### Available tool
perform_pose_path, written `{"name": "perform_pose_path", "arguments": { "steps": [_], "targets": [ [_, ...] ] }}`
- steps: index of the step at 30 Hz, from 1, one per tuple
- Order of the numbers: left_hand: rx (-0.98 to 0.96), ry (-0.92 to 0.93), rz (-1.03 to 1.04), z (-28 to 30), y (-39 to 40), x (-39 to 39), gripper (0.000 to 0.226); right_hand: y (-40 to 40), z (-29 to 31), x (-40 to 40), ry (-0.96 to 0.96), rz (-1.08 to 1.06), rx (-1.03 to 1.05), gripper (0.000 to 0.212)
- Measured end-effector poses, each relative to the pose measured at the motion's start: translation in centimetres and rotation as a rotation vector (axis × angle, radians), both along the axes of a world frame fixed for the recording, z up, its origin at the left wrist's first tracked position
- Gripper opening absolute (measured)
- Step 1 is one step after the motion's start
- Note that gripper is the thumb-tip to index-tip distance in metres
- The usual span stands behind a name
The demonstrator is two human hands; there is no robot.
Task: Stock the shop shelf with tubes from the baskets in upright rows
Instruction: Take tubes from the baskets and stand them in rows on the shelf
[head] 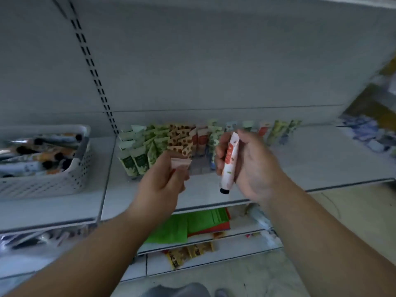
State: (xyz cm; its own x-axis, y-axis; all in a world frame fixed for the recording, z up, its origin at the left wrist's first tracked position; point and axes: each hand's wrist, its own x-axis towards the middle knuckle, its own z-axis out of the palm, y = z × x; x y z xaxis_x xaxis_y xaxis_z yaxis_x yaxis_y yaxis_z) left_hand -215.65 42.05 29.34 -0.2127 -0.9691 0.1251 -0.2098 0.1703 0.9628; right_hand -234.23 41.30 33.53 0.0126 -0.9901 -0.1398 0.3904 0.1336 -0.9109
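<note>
My right hand (252, 166) grips a pink and white tube (230, 161) with a black cap, cap pointing down, just in front of the shelf. My left hand (160, 181) holds a second pink tube (181, 163) by its flat crimped end; the rest of that tube is hidden in my fingers. Behind both hands, rows of upright tubes (162, 144) in green, orange-patterned and pale designs stand along the back of the white shelf (300, 163). A white perforated basket (42, 181) with several loose tubes lying in it sits on the shelf at the left.
Bare shelf surface lies in front of the rows and to the right. A slotted upright post (94, 69) runs down the back panel. Lower shelves hold green and red packets (192, 224) and yellow packs (188, 252). Blurred goods fill the far right.
</note>
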Motion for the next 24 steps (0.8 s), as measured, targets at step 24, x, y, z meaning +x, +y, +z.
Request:
{"name": "perform_pose_path", "arguments": {
  "steps": [24],
  "targets": [
    [-0.066, -0.131, 0.202, -0.8, -1.7, -0.1, 0.015, -11.8, -0.4, -0.6, 1.328, -0.008, -0.611, 0.019]
  ]
}}
